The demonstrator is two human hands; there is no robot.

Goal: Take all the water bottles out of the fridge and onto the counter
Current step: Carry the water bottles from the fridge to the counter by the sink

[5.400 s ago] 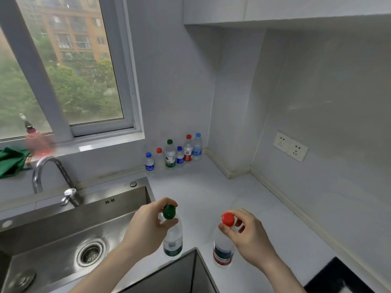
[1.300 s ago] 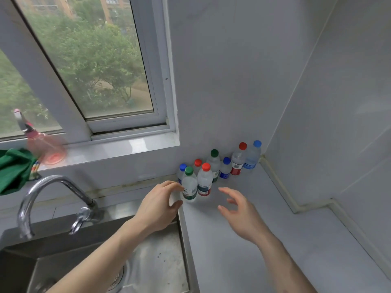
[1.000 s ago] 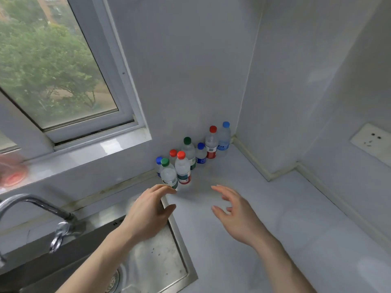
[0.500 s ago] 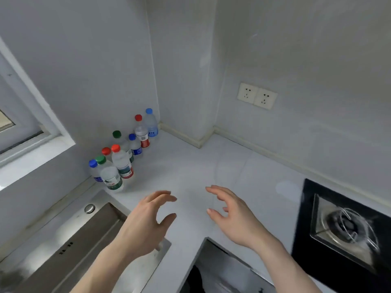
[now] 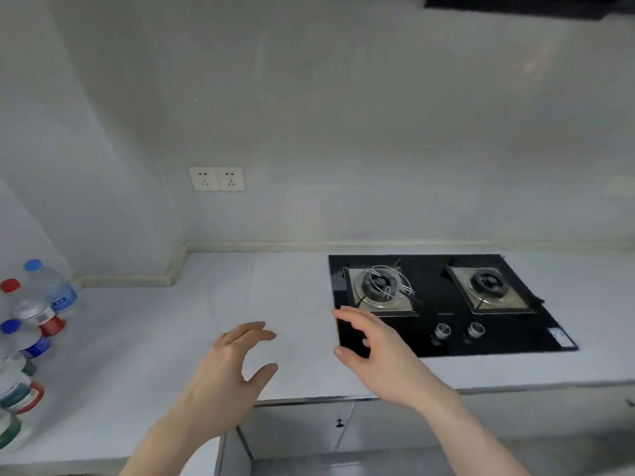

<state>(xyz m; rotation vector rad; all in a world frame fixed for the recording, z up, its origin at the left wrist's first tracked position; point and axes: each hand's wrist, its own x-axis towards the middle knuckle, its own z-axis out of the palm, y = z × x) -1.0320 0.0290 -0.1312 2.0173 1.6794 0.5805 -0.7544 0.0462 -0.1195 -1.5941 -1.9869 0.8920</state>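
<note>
Bottles: cluster of small clear plastic water bottles (image 5: 32,341) standing on the pale grey stone counter (image 5: 213,304) at the far left edge of the view, partly cut off by the frame.
Bottle, rear: clear bottle with a light blue cap and blue label (image 5: 51,286), upright, nearest the wall corner.
Bottle, next: clear bottle with a red cap and red-and-white label (image 5: 36,312), just in front of the first and touching or nearly touching it.
Bottle, third: clear bottle with a dark blue cap and blue label (image 5: 22,340), further forward.
Bottles, front: more bottles with green and red labels (image 5: 17,393), blurred and cropped; count cannot be told, perhaps two or three.
Left hand (image 5: 226,376): held over the counter's front edge, palm inward, fingers loosely spread and lightly bent, thumb apart; holds nothing, wide grip.
Right hand (image 5: 374,352): held above the counter at the left edge of the hob, fingers relaxed and parted, empty; mirrors the left hand, the two well apart from the bottles.
Hob: black glass two-burner gas cooktop (image 5: 443,304) set into the counter on the right, two round knobs along its front.
Left burner: bent wire ring support (image 5: 386,281) sitting on it.
Wall: double white socket plate (image 5: 216,179) above the counter corner.
Below: grey cabinet fronts (image 5: 299,427) under the counter lip.
</note>
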